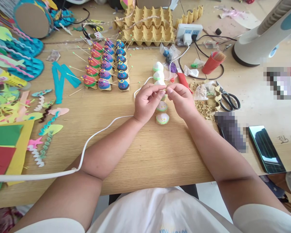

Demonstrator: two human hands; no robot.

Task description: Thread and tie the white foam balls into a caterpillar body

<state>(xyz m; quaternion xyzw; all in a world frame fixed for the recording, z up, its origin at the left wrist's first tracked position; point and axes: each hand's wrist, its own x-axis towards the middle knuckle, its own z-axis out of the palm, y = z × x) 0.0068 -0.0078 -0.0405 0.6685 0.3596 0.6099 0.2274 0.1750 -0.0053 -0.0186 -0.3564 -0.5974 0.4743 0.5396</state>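
Observation:
My left hand (148,101) and my right hand (181,99) meet over the table, thumbs and index fingers pinched together. Between the touching fingertips shows a tiny yellowish bit (165,90), too small to name. Beneath and around the hands runs a column of white-topped egg-carton cups. The nearest cup (162,118) has a green band around it and small yellow marks on top; another cup (161,106) lies just behind it. At the far end a white cup (158,67) also has a green band. The hands hide the cups in the middle.
Painted egg-carton cups (105,74) with pins stand in rows left of the hands. Egg trays (150,26) and a power strip (189,32) lie behind. Right are scissors (229,98), a red cup (212,63) and a phone (266,149). A white cable (94,131) crosses my left arm.

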